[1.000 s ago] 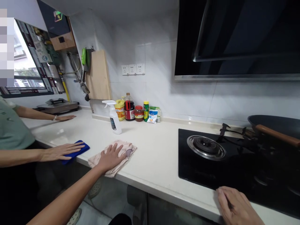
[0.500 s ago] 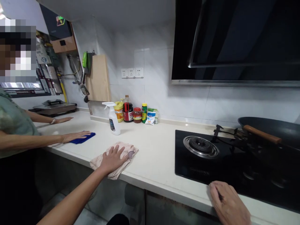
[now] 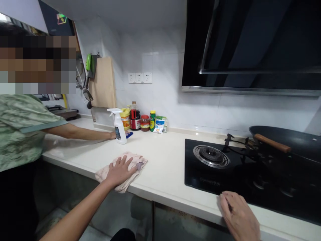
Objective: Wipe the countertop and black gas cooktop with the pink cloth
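Note:
My left hand (image 3: 121,171) lies flat with spread fingers on a pale pink cloth (image 3: 102,174), pressing it to the white countertop (image 3: 160,164) near the front edge. My right hand (image 3: 239,214) rests at the counter's front edge beside the black gas stove (image 3: 200,175). Its fingers are curled in, and I see nothing in them. Past the cloth, a white spray bottle (image 3: 119,129) stands upright. Behind the bottle, a co-worker's hand reaches to a blue cloth (image 3: 129,135), which the bottle partly hides.
The co-worker (image 3: 22,130) leans over the counter at left. By the wall stand a yellow jug (image 3: 125,119), a dark sauce bottle (image 3: 135,118), a red-lidded jar (image 3: 144,124), a green bottle (image 3: 152,121) and a blue-white packet (image 3: 158,126). A wok (image 3: 296,142) sits on the stove's right side.
The co-worker has leaned in and moved the blue cloth rightward and back, behind the spray bottle. My hands have kept their places, and the view has shifted slightly.

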### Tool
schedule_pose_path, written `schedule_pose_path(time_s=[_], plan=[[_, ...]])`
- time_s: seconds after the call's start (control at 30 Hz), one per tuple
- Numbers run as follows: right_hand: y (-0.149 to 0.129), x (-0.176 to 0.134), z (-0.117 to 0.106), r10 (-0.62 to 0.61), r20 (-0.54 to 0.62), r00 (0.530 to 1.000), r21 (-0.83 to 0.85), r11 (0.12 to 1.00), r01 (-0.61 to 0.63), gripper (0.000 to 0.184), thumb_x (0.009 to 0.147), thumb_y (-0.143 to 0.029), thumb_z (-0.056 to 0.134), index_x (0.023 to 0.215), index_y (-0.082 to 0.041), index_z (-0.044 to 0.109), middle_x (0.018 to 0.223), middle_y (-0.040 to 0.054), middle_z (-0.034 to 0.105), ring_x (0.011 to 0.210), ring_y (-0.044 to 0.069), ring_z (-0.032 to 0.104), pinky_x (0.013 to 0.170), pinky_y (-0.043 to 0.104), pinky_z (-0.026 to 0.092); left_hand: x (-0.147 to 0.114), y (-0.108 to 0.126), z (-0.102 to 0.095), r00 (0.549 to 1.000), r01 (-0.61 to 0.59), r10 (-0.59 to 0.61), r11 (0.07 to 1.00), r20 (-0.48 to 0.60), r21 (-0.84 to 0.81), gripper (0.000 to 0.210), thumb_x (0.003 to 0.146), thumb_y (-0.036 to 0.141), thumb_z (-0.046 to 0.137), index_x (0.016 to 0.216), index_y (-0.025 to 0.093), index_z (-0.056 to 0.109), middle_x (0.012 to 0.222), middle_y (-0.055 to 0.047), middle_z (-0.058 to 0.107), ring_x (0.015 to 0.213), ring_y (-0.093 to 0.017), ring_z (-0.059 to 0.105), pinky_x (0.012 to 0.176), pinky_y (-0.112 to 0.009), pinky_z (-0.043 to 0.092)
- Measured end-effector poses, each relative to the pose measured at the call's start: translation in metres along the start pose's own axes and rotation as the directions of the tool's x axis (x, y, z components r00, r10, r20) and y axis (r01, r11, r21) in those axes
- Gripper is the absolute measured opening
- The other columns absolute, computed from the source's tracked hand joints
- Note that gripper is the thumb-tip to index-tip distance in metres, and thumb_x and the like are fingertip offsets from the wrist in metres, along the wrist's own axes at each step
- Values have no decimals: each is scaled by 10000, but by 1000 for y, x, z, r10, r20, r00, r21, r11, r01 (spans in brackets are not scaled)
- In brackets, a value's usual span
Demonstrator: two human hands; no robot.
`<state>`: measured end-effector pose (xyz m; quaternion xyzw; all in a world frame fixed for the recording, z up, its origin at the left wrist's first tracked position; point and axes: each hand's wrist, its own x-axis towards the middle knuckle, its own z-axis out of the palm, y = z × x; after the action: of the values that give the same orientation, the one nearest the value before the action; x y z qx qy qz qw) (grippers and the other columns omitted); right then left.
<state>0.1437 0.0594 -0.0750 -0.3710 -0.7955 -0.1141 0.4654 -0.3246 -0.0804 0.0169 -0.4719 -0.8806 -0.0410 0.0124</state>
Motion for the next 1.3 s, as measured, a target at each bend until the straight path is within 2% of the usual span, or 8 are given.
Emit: schedule_pose_path(time_s=[0.2,0.33,0.57,0.73,0.9,1.03,1.3], plan=[[-2,-2,1,24,-3,1000,4,1000,-24,312,1038,-397,429,933,-201,647,969,92,699,903,239,610,855,389,466,-2,3,2,1000,-12,12,1000,-15,-2,850,896,754,301,1590,266,364,1705,-118,216,1557,-409,166,1175,-674,193],[-4,0,0,27,-2,1000,15,1000,-27,329,1041,-407,414,920,-202,641,953,96,693,894,240,605,849,391,467,-11,18,1,999,-43,43,999,-13,-8,848,898,754,300,1588,267,370,1702,-125,221,1558,-414,164,1176,-674,193],[-6,2,-1,81,30,996,-39,996,-80,326,1038,-414,418,910,-210,636,945,77,691,878,233,597,795,374,457,-39,83,0,976,-213,215,976,39,-47,816,917,751,311,1597,301,342,1712,-110,172,1572,-392,114,1205,-651,157],[-7,2,-1,68,32,997,-43,997,-67,337,1044,-420,409,914,-208,637,955,81,691,886,230,599,805,367,454,-54,127,5,927,-361,368,927,66,-100,837,920,778,277,1609,304,307,1718,-102,123,1575,-390,60,1225,-648,108],[-10,4,-4,69,23,997,-42,997,-68,323,1041,-398,418,899,-210,639,947,83,692,868,224,601,797,359,458,-62,157,9,882,-451,464,882,84,-139,862,908,790,300,1615,297,290,1720,-117,94,1572,-402,17,1222,-670,82],[-11,5,-6,73,28,997,-47,996,-71,304,1040,-389,428,908,-211,636,946,84,690,867,227,601,783,361,459,-65,167,10,866,-477,493,864,78,-159,856,910,784,312,1614,297,293,1718,-125,101,1574,-398,15,1223,-674,58],[-10,3,-3,70,43,997,-50,996,-68,279,1043,-365,440,913,-209,630,961,80,685,878,225,590,800,367,452,-63,168,13,856,-491,511,851,81,-186,842,919,774,298,1619,306,275,1720,-122,77,1574,-386,-14,1226,-664,42]])
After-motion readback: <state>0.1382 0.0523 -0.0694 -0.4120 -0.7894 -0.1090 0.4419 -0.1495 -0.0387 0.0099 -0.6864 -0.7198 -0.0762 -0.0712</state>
